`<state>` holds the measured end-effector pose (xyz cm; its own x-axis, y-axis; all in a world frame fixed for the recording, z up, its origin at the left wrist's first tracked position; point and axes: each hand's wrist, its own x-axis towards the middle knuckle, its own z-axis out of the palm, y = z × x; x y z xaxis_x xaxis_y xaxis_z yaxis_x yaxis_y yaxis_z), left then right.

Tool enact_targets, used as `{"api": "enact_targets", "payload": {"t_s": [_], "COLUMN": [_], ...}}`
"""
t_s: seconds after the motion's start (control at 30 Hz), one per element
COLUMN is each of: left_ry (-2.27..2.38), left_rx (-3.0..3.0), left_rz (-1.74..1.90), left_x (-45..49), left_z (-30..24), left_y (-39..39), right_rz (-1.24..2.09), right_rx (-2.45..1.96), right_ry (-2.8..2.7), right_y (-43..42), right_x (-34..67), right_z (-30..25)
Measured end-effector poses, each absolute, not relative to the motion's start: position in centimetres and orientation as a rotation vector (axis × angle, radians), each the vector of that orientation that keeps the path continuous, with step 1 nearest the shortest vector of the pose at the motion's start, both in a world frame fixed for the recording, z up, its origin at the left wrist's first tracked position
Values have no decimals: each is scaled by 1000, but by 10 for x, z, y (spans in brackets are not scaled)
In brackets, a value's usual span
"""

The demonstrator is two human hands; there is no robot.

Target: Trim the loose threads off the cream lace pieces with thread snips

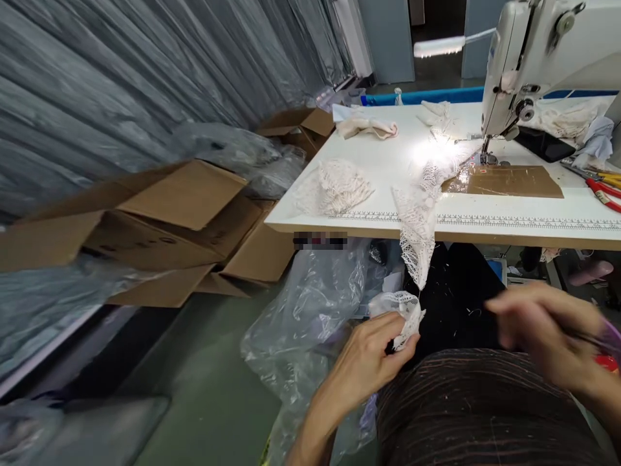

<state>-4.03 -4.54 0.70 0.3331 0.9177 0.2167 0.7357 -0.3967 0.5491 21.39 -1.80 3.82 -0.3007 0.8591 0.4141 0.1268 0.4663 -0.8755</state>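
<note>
My left hand [371,353] pinches a small white lace piece [402,304] between thumb and fingers, just above my lap. A thin thread seems to join it to a longer white lace strip [417,220], which hangs over the table's front edge from beside the sewing machine's needle area. My right hand [548,323] is at the right, apart from the lace and blurred by motion. Its fingers are curled, and a dark, thin thing shows by the palm, too smeared to name. The white sewing machine [504,71] stands above the strip's far end.
On the white table [373,149] lie a crumpled lace piece [342,186], pale fabric [369,126], a dark phone-like slab [546,144] and red-handled pliers [604,194]. Open cardboard boxes [189,194] and clear plastic bags [310,304] crowd the left side.
</note>
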Motion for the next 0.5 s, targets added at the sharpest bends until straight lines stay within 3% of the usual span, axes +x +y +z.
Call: {"api": "enact_targets", "payload": {"t_s": [0.17, 0.27, 0.5], "left_ry": [1646, 1520, 1344], "left_rx": [2718, 2743, 1773], "left_rz": [813, 893, 1188], "left_x": [-18, -3, -27], "left_z": [0, -10, -34], "left_y": [-55, -51, -6], "right_rz": [1402, 1590, 1636], "right_rx": [-1083, -1145, -990], "right_ry": [-1835, -1798, -1773], "right_y": [26, 28, 25], "right_x": [168, 159, 166], "right_z": [-6, -27, -30]}}
